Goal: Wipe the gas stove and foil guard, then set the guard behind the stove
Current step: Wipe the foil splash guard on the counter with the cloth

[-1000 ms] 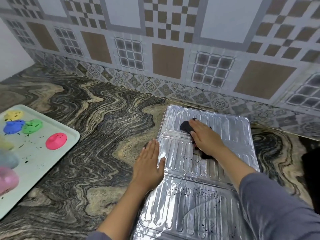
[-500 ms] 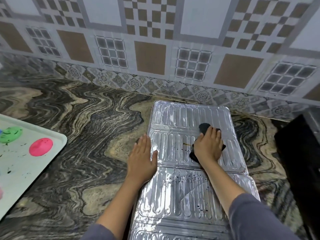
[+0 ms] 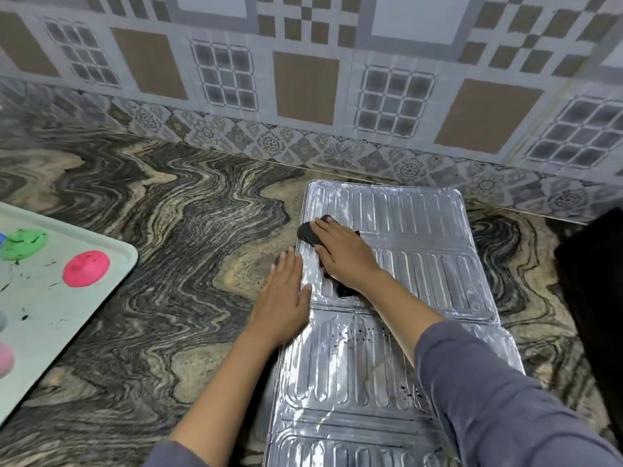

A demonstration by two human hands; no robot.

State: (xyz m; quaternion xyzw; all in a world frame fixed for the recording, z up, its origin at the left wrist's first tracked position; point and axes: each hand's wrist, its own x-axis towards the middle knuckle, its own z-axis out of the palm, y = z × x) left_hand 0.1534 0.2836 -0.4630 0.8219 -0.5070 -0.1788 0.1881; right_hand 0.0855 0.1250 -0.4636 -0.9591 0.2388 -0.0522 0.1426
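The silver foil guard (image 3: 421, 251) lies unfolded flat on the marbled counter, its far end near the tiled wall. My right hand (image 3: 344, 254) presses a black cloth (image 3: 308, 232) flat onto the guard's far panel, close to its left edge. The cloth shows ahead of my fingers and behind my wrist. My left hand (image 3: 283, 298) lies flat with straight fingers on the guard's left edge, partly on the counter. Dark specks dot the guard's nearer panel. A black stove edge (image 3: 596, 281) shows at the far right.
A pale green tray (image 3: 50, 298) with pink and green lumps and dark specks sits at the left on the counter (image 3: 151, 230). The patterned tile wall (image 3: 303, 79) runs along the back.
My right hand has slid the cloth leftward across the far panel, from its middle to near the left edge. My left hand has stayed on the guard's left edge.
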